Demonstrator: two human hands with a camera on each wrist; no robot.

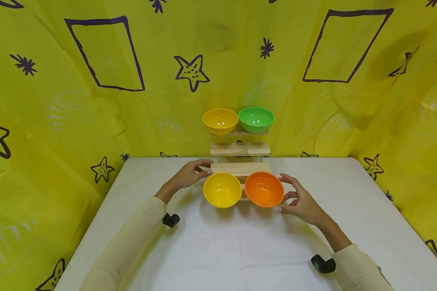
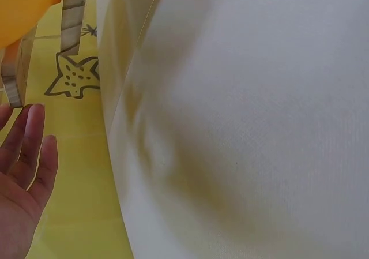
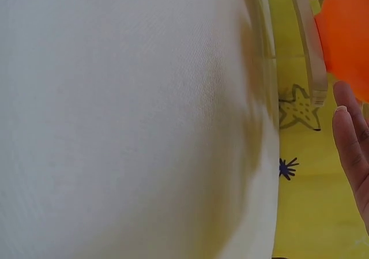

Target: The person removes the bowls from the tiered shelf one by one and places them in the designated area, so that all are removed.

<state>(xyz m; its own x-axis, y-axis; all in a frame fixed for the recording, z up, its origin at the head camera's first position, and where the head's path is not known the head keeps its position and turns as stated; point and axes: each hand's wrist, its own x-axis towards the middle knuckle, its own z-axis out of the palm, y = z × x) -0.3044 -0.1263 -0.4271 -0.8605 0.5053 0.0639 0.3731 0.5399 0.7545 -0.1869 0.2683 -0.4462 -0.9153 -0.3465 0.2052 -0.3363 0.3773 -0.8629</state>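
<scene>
A stepped wooden stand bears bowls on its lowest and top steps. On the lowest step sit a yellow bowl and, to its right, an orange bowl. My left hand is beside the yellow bowl, fingertips right at the left end of a wooden step. The left wrist view shows its fingers extended close to the wood. At the orange bowl's right side is my right hand, its fingers spread and slightly bent near the rim. Those fingers look nearly straight in the right wrist view.
On the top step stand a yellow-orange bowl and a green bowl. The stand is at the far edge of a white table. Yellow sheeting with drawn stars hangs behind and at both sides.
</scene>
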